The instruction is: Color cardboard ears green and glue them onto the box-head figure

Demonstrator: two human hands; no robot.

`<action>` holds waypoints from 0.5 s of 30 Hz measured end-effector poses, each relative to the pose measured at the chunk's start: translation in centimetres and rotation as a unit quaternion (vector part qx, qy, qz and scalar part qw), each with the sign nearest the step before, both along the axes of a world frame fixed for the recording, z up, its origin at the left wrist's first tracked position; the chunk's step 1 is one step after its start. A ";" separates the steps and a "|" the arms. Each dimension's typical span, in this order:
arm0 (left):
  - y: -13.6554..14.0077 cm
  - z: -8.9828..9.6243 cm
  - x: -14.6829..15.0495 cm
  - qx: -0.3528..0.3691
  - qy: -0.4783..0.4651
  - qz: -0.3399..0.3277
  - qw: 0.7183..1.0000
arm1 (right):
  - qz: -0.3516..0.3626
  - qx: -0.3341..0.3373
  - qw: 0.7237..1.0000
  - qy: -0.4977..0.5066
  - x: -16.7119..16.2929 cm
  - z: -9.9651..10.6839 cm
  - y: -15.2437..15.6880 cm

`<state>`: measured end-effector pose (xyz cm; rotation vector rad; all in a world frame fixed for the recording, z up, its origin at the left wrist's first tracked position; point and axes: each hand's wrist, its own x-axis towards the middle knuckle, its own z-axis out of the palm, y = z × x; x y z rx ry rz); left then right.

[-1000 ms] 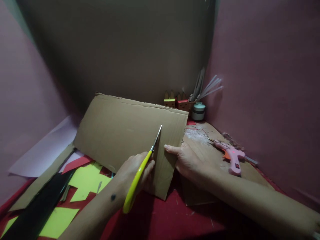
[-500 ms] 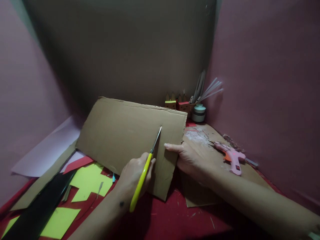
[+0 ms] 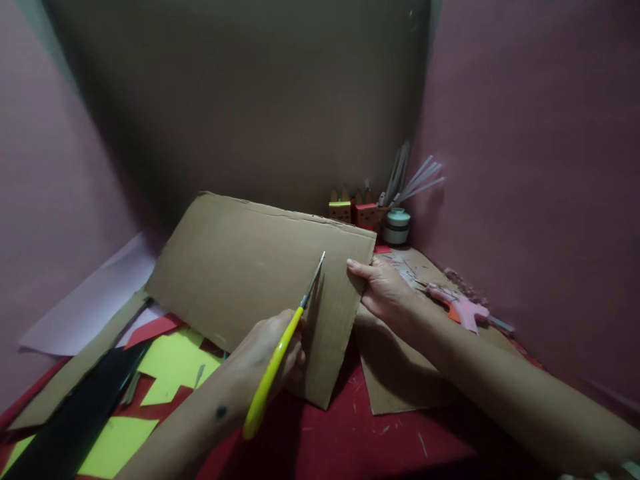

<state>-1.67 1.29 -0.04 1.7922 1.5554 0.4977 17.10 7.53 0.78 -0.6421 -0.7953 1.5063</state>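
A large sheet of brown cardboard [image 3: 240,253] is held up at a slant in front of me. Its right edge is pinched by my right hand [image 3: 393,293], with the thumb flat on the near face and the fingers behind. My left hand [image 3: 270,350] grips yellow-handled scissors [image 3: 273,370] near the sheet's lower edge. The blades lie against the cardboard, pointing up, with a dark line running below them; whether they are parted I cannot tell. The left fingers are partly hidden behind the handle.
Yellow paper pieces [image 3: 175,367], red paper [image 3: 153,330] and a black strip [image 3: 75,413] lie at left. A pink glue gun [image 3: 467,310] rests at right beyond another cardboard piece [image 3: 395,380]. A lidded jar [image 3: 397,227] and white sticks [image 3: 420,180] stand behind.
My right hand has slid up along the cardboard's right edge. The scissors' handle end and my left hand have shifted slightly down and left, while the tip stays nearly in place.
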 end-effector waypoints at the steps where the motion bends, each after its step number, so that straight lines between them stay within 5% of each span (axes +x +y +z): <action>1: 0.1 0.1 0.1 -0.008 -0.008 0.002 1.000 | -0.001 0.000 1.000 0.000 0.0 0.1 0.0; 15: 0.2 4.1 0.2 -0.058 -0.019 -0.050 0.997 | -0.018 -0.009 1.000 0.018 -0.1 0.5 -0.9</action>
